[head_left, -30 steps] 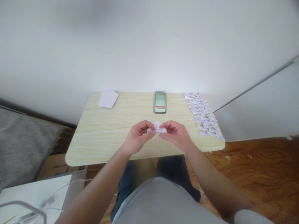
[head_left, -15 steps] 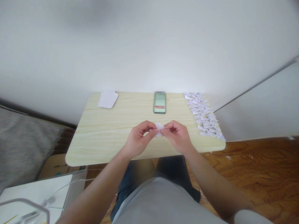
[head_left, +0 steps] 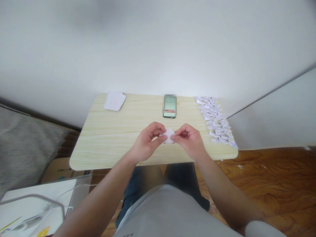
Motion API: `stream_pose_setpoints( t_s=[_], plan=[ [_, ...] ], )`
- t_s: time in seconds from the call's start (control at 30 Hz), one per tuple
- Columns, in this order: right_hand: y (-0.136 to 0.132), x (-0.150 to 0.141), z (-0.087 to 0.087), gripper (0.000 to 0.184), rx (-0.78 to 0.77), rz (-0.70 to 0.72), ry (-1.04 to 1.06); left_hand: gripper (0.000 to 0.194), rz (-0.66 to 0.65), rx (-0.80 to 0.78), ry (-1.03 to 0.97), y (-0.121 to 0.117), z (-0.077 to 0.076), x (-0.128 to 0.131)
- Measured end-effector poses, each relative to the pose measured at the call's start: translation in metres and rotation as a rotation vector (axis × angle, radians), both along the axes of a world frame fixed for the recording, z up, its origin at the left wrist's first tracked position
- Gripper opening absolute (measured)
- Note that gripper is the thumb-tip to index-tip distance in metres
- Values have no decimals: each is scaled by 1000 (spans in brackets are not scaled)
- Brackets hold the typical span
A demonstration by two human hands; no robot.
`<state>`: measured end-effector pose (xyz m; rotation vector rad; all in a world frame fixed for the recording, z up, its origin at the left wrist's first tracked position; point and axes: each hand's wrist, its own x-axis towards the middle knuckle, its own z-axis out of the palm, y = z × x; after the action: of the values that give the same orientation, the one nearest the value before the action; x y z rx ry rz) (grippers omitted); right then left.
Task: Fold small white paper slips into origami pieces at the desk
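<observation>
A small folded piece of white paper is held over the near middle of the table, between both hands. My left hand pinches its left side with thumb and fingers. On the right side, my right hand grips it the same way. The fingertips cover both ends of the paper. Beyond the hands lies a phone with a lit, blurred screen. Rows of several folded white paper pieces run along the table's right edge.
The pale wood-grain table stands against a white wall. A stack of white paper sheets sits at its far left. Below left, a white surface carries cables and small items. Brown wooden floor shows at right.
The paper between my fingers now shows a wider, flatter face, and my hands are slightly farther apart. The view has shifted a little.
</observation>
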<state>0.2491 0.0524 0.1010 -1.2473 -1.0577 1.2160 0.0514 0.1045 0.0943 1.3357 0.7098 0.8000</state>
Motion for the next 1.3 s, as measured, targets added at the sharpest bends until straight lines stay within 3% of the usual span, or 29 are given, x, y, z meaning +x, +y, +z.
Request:
stream_pose_setpoints(
  t_s=[0.13, 0.27, 0.47, 0.6, 0.83, 1.07, 1.3],
  plan=[
    [1, 0, 2, 33, 31, -10, -28, 28, -1, -55, 32, 5, -3, 0],
    [0, 5, 3, 40, 29, -3, -43, 25, -40, -7, 102, 8, -2, -3],
    [1, 16, 6, 28, -33, 186, -109, 24, -57, 20, 115, 10, 3, -8],
    [-1, 15, 10, 31, -37, 200, -87, 25, -83, 43, 145, 12, 3, -10],
    [1, 13, 9, 36, -55, 73, -142, 30, -80, 86, 208, 9, 2, -12],
    [7, 3, 1, 29, -12, -102, -15, 27, 10, 61, 178, 7, -3, -2],
    [6, -16, -5, 22, 50, -154, 43, 27, 60, 36, 141, -3, -6, 12]
  ],
)
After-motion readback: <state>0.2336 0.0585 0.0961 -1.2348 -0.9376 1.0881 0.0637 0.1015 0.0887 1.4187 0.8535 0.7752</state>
